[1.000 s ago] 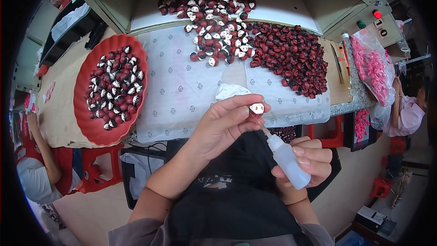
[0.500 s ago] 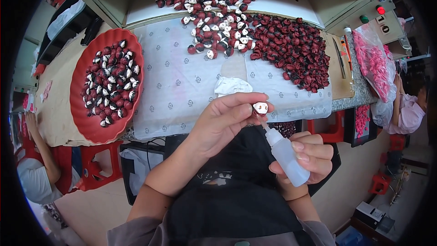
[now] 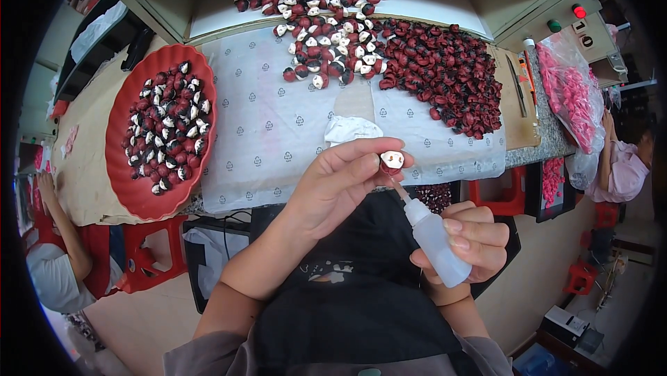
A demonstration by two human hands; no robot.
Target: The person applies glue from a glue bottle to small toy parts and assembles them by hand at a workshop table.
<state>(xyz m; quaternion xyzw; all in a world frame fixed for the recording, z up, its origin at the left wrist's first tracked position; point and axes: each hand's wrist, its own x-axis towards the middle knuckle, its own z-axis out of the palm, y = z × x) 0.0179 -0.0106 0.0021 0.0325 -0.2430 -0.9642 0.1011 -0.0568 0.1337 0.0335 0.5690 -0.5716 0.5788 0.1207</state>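
Observation:
Between the fingertips of my left hand (image 3: pixel 347 180) is a small doll head (image 3: pixel 393 160) with a white face and dark red back. My right hand (image 3: pixel 471 240) is wrapped round a translucent squeeze bottle (image 3: pixel 439 247), tilted so that its thin nozzle points up and left. The nozzle's tip reaches the underside of the head; whether it touches or enters it I cannot tell. Just beyond my left hand lies a crumpled white cloth (image 3: pixel 352 129). Farther back are a pile of white-faced heads (image 3: pixel 333 46) and a pile of dark red pieces (image 3: pixel 445 74).
A red scalloped tray (image 3: pixel 118 167) with many heads stands at the left on brown paper. White printed sheeting (image 3: pixel 253 119) covers the tabletop. At the right lie tweezers (image 3: pixel 517 84) and a bag of pink pieces (image 3: pixel 573 94). Two people sit at the sides, near red stools (image 3: pixel 156 251).
The doll head has shifted slightly left and turned a little in my left fingers, and its face tilts differently. The bottle's nozzle has stayed against its underside. The view has moved very slightly.

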